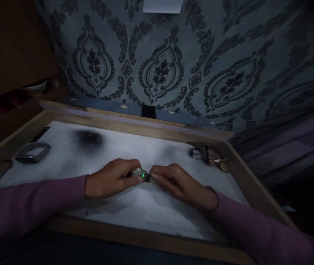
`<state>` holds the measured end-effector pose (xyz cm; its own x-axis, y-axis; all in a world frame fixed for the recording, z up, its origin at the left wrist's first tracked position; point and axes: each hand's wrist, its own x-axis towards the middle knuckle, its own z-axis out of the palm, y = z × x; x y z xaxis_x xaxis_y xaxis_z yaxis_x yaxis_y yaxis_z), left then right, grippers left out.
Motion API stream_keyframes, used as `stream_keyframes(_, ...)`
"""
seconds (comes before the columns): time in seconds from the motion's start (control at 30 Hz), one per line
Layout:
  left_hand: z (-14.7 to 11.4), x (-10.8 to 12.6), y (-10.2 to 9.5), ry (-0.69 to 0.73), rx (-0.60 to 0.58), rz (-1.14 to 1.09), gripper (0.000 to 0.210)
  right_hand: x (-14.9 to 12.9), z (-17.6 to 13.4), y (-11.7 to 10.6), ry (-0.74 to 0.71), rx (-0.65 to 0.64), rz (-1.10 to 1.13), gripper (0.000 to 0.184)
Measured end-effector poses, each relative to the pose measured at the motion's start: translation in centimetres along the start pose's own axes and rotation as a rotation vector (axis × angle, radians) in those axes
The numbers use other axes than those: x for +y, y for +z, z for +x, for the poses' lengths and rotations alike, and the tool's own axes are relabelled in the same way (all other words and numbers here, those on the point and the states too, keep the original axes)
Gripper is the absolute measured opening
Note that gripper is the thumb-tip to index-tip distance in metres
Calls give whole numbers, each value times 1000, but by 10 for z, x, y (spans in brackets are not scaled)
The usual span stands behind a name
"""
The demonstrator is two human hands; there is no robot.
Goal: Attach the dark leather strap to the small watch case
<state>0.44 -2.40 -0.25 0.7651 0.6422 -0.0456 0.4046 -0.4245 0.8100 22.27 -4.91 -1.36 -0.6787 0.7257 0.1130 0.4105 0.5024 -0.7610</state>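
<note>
Both hands hold one wristwatch (138, 172) low over the middle of a white-bottomed wooden tray (112, 211). My left hand (114, 178) pinches the round case between thumb and fingers; a green glint shows at the case's right side. My right hand (180, 184) is closed on the dark strap (147, 177), thumb and forefinger pressed together on it. Part of the strap is hidden under the right fingers. At the tray's left lies a grey band-like watch (32, 152). A pile of watches (212, 156) sits in the far right corner.
Raised wooden edges frame the tray, with a dark flat strip (40, 134) near its left wall. Behind stands patterned wallpaper (161, 70) with a white paper (162, 6). A pale bowl (37, 87) sits on a shelf at left. The light is dim.
</note>
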Motion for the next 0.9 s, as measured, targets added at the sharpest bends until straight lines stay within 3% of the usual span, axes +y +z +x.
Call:
stream_keyframes(0.27,0,0,0,11,-1,44,23,-5,1,0,87,-23,33,38)
stream_keyframes(0.9,-2,-1,1,56,41,58,21,-6,2,-3,70,1,65,39)
